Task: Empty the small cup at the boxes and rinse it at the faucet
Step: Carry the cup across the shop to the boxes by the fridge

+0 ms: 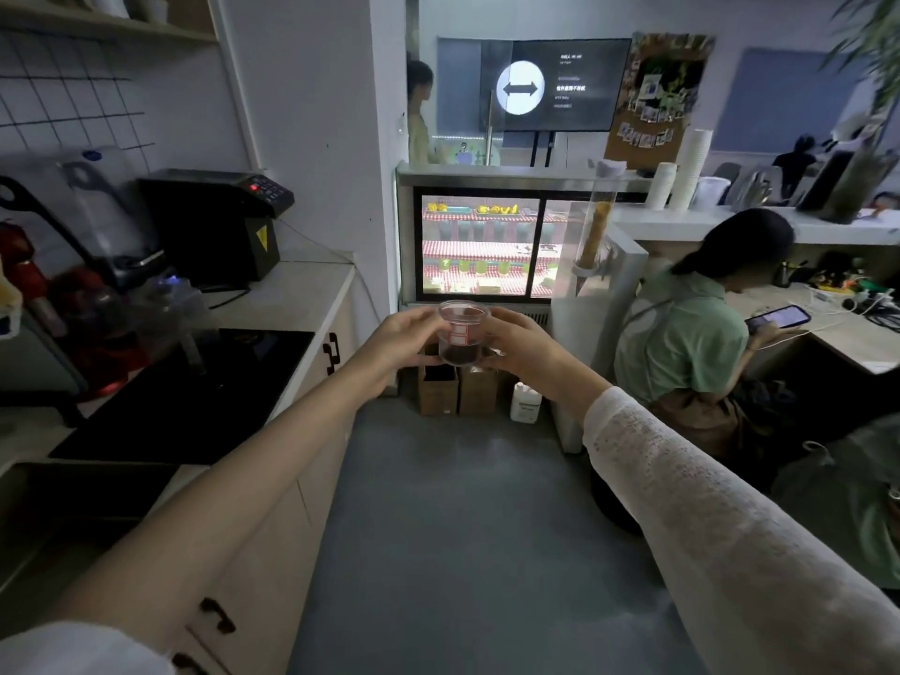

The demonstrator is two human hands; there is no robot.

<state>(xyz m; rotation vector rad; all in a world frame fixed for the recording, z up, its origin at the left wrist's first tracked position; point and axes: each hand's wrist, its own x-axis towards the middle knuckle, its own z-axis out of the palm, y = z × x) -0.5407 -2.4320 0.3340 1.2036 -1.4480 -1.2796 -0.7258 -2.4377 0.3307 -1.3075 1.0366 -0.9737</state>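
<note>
Clear cup [461, 339] | both hands clasp it | boxes [458, 388] half-hidden behind

Grey floor [467, 504], white tiled wall [73, 104], lit display fridge [479, 246] ahead.

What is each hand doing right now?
Left hand: closed on the small clear plastic cup with dark contents.
Right hand: closed on the same cup.

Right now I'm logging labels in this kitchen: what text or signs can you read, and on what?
Screen: a double-headed arrow in a white circle; the text beside it is too blurred to read.
Black machine: yellow warning triangle, no legible words.
Cup: red-bordered label, unreadable.
White jug: label too small.
</note>
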